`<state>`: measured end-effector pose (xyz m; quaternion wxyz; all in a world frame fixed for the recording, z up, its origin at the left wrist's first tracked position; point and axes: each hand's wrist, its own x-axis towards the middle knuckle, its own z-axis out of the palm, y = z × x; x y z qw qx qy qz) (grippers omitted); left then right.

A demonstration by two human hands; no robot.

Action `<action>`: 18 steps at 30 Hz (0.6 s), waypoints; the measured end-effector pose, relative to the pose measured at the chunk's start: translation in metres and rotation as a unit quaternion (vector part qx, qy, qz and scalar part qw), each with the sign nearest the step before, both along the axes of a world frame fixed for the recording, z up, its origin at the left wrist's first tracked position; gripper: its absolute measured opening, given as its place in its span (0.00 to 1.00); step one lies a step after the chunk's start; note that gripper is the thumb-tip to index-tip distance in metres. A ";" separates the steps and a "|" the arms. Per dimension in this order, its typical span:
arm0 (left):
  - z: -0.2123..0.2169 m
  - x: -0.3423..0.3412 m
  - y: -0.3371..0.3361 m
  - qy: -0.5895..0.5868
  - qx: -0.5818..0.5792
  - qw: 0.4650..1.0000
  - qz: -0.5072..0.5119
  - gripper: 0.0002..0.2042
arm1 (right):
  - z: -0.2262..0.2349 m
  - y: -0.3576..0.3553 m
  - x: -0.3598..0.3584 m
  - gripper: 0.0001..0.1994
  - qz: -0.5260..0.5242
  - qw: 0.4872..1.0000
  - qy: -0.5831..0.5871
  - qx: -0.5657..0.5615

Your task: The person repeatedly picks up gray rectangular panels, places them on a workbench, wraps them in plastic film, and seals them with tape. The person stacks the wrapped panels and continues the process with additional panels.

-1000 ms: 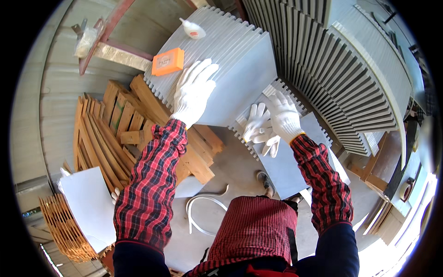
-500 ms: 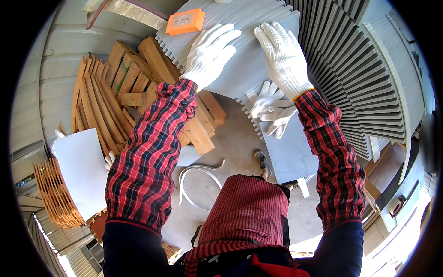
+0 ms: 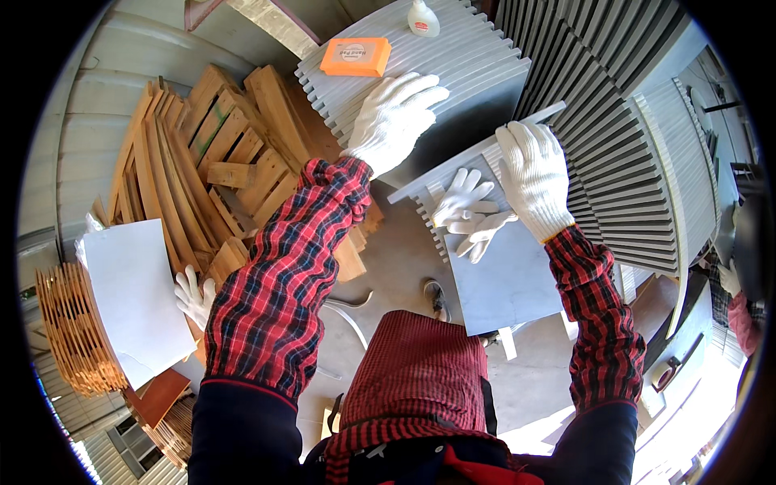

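Observation:
My left hand, in a white knit glove, reaches over the near edge of a stack of ribbed grey panels. Its fingers are stretched out and hold nothing that I can see. My gloved right hand has its fingers bent over the edge of a grey panel, which is tilted and seen almost edge-on. Below that panel, a pair of loose white gloves lies on a lower stack topped by a flat grey panel. An orange box sits beyond my left hand.
A white bottle stands on the far stack. Wooden pallets and planks lean at left, near a white sheet and another white glove. Tall rows of grey panels fill the right. Another person's sleeve shows at the right rim.
The panel that lay flat under both hands is now tilted edge-on. My right hand has come nearer with its edge, while my left hand has moved a little right and nearer.

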<state>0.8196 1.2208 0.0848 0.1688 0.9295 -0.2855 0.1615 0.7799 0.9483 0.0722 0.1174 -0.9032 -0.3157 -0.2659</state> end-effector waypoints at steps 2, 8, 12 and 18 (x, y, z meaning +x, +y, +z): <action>0.001 -0.001 0.000 -0.006 0.005 1.000 0.006 0.19 | 0.003 -0.009 -0.009 0.15 -0.003 1.000 -0.018 -0.017; -0.001 0.002 -0.002 -0.044 -0.015 0.999 0.003 0.16 | -0.017 -0.038 -0.016 0.08 0.087 0.930 0.141 -0.329; -0.004 -0.001 0.001 -0.049 -0.019 0.999 0.002 0.16 | -0.022 -0.047 -0.016 0.09 0.126 0.918 0.130 -0.353; -0.006 0.001 0.000 -0.029 -0.040 0.999 -0.009 0.17 | 0.042 0.002 -0.003 0.06 0.106 0.880 0.167 -0.432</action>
